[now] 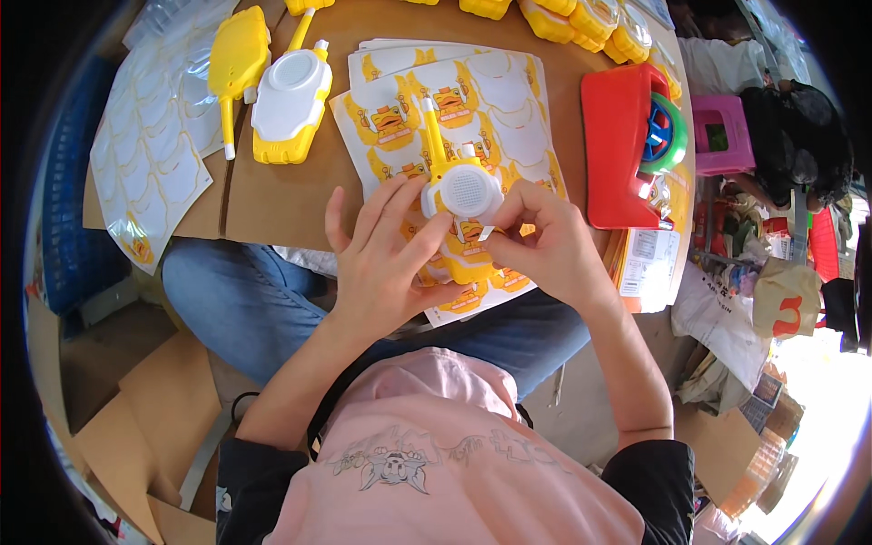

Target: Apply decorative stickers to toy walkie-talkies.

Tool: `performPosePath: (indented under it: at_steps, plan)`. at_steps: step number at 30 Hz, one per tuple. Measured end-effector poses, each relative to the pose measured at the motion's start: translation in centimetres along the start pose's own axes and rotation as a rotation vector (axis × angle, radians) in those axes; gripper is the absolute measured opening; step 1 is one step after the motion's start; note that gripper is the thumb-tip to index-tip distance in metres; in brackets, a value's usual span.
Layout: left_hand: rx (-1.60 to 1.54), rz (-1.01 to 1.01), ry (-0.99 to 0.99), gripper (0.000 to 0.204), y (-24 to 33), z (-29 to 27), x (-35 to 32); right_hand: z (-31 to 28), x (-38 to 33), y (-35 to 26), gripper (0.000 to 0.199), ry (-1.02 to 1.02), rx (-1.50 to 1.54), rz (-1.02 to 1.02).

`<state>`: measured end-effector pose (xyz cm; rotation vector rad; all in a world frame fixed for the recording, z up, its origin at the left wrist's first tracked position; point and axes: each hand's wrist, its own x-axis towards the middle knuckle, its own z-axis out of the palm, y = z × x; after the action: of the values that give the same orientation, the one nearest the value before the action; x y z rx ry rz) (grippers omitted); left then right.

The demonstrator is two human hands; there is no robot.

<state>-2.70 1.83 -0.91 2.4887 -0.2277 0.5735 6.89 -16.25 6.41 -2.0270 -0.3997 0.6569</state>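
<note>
A yellow toy walkie-talkie [465, 192] with a round white speaker grille and a white-tipped antenna is in front of me, above the sticker sheets [513, 104]. My left hand [386, 250] grips its left side, index finger on the front and thumb by the lower end. A cartoon duck picture shows below the grille. At the toy's right edge, my right hand [545, 238] pinches thumb and forefinger together. A small whitish tab [486, 232] shows at those fingertips; whether it is a sticker corner or tape, I cannot make out.
Two more yellow walkie-talkies [292, 100] lie at the upper left, near mostly peeled sticker sheets [150, 150]. A red tape dispenser [618, 150] with a green roll stands to the right. More yellow toys [595, 23] are piled at the far edge. A purple stool [724, 136] stands beyond the table.
</note>
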Motion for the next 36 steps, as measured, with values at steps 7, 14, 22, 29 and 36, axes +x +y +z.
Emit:
performPosePath:
  at_steps: [7,14,22,29,36]
  plan:
    - [0.001,0.015,-0.001,0.073,0.0,-0.1,0.1,-0.8,0.6,0.4,0.017,-0.085,0.155,0.019]
    - [-0.096,-0.081,0.042,0.095,0.1,0.3,-0.1,-1.7,1.0,0.2,0.02,-0.176,0.516,0.336]
    - [-0.119,-0.085,0.055,0.103,0.2,0.2,0.0,-2.4,1.2,1.0,0.019,-0.224,0.678,0.397]
    - [-0.137,-0.133,0.013,0.108,0.0,0.1,-0.1,-2.3,0.7,0.6,0.017,-0.125,0.449,0.259]
    - [-0.128,-0.104,0.018,0.11,-0.2,0.1,-0.1,-1.2,0.6,1.7,0.019,-0.052,0.391,0.055]
